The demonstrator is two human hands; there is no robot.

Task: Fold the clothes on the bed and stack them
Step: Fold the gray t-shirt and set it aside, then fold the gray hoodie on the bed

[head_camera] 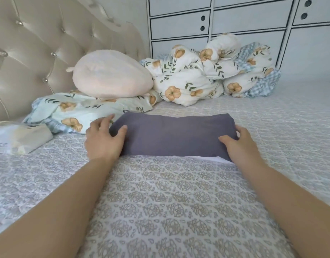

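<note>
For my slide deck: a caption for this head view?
Both hands, left and right, grip a folded grey-purple cloth garment on the patterned bedspread.

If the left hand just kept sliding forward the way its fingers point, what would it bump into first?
Most likely the floral pillow lying just beyond the left hand, whose fingertips already reach past the folded grey garment. The pink cushion sits on top of that pillow, farther back. Depth is hard to judge here.

A folded grey garment (174, 134) lies flat on the patterned bed (179, 211), over a white piece whose edge (205, 158) shows beneath. The left hand (102, 140) holds its left end, thumb on top; the right hand (238, 144) holds its right end likewise. Behind lie a pink cushion (110, 74) on a floral pillow (82, 110), a bunched floral quilt (212, 71), and a tufted headboard (39, 43).
</note>
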